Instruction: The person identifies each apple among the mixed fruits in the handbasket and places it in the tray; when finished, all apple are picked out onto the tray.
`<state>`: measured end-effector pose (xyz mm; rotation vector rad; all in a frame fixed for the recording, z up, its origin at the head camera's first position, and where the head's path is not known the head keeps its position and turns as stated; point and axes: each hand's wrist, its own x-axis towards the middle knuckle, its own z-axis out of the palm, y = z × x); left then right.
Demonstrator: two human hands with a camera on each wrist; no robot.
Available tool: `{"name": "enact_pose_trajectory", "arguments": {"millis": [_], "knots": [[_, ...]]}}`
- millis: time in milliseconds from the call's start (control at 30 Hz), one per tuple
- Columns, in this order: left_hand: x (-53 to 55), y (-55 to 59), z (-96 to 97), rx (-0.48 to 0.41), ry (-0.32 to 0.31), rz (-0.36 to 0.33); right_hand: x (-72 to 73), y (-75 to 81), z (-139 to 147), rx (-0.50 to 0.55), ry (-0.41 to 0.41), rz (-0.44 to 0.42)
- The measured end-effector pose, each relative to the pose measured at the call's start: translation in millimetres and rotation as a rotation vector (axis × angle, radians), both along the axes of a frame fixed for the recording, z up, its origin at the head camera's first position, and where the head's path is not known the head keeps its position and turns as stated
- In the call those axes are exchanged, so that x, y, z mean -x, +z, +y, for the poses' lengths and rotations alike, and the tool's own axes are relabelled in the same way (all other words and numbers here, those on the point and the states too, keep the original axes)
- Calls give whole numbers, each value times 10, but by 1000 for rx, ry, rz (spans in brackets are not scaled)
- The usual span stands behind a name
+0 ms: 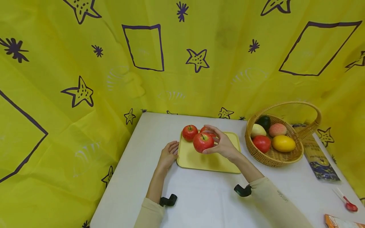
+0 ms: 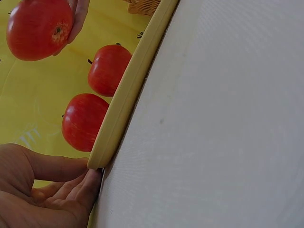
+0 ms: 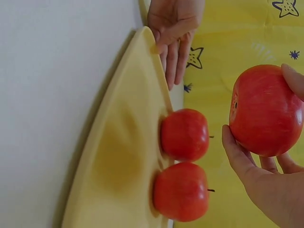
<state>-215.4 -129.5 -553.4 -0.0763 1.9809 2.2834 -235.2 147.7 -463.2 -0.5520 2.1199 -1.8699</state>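
My right hand (image 1: 223, 145) holds a red apple (image 1: 203, 142) above the yellow tray (image 1: 196, 160), fingers and thumb around its sides. In the right wrist view this apple (image 3: 267, 110) is clear of the tray. Two more red apples stand on the tray's far side: the left apple (image 1: 189, 132) shows fully, while the other apple (image 3: 181, 192) is partly hidden behind my right hand in the head view. At the tray's left edge, my left hand (image 1: 169, 154) grips the rim, thumb (image 2: 64, 168) against it and fingers beside and below.
To the right stands a wicker basket (image 1: 271, 160) with a tall handle, holding several fruits. Beyond it lies a dark printed packet (image 1: 322, 164). A red spoon (image 1: 351, 207) and an orange packet (image 1: 339, 221) lie near the right front. A yellow patterned curtain (image 1: 171, 85) hangs behind the white table (image 1: 196, 202).
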Motion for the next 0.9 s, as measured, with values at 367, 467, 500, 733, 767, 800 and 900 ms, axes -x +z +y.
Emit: {"name": "enact_pose_trajectory", "arguments": {"millis": [367, 467, 500, 733, 767, 800, 900], "knots": [[4, 1, 7, 11, -1, 3, -6, -245, -271, -3, -21, -30], [2, 3, 9, 18, -3, 4, -9, -326, -328, -20, -32, -38], [1, 2, 10, 21, -3, 5, -8, -355, -346, -22, -37, -39], [-11, 13, 17, 32, 2, 9, 6, -518, -455, -22, -80, -55], [-11, 14, 17, 33, 3, 10, 10, -539, -469, -25, -81, -56], [-11, 15, 18, 32, 3, 10, 13, -558, -482, -26, -81, -58], [-9, 16, 21, 31, 2, 13, 9, -604, -518, -36, -75, -55]]}}
